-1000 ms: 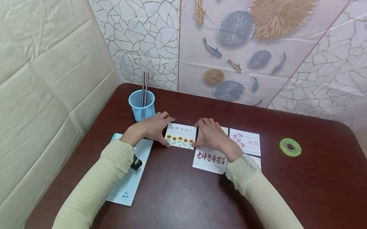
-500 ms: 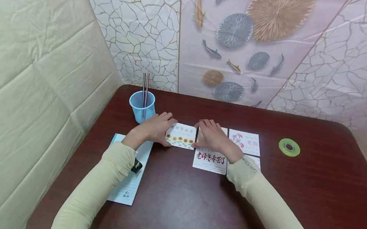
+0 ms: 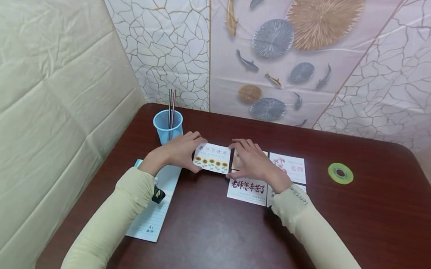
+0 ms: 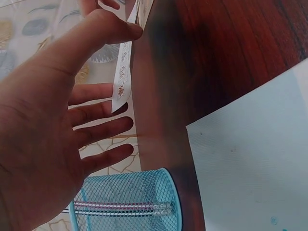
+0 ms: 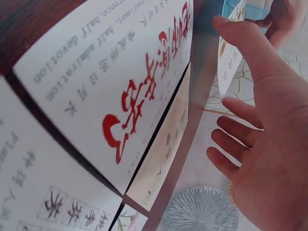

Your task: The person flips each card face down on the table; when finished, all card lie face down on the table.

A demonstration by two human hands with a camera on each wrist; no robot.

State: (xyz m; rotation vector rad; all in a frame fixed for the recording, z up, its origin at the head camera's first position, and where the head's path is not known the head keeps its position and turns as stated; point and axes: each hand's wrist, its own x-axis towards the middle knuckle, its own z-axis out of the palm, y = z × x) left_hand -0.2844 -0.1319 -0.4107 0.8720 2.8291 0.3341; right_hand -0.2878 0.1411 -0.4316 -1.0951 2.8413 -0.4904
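Observation:
A white greeting card with sunflowers (image 3: 212,158) is held between both hands, close over the table. My left hand (image 3: 182,152) grips its left side, thumb and forefinger at the corners, with the other fingers spread straight in the left wrist view. On the opposite side, my right hand (image 3: 253,160) holds the card's right edge between thumb and forefinger. Under and beside the right hand lie more cards: a red-lettered card (image 3: 247,190), a pink-flower card (image 3: 293,169), a beige card (image 5: 166,149) and a white card (image 5: 53,183) partly hidden by the wrist.
A notepad (image 3: 153,215) lies beneath the left forearm. Behind the left hand stands a blue mesh pen cup (image 3: 167,122) with thin sticks (image 3: 172,104) in it. A green tape roll (image 3: 340,173) rests on the right of the dark table (image 3: 204,246).
The sunflower card has risen slightly, with both hands still at its sides. The left fingers shift a little along its edge. The other cards stay where they were.

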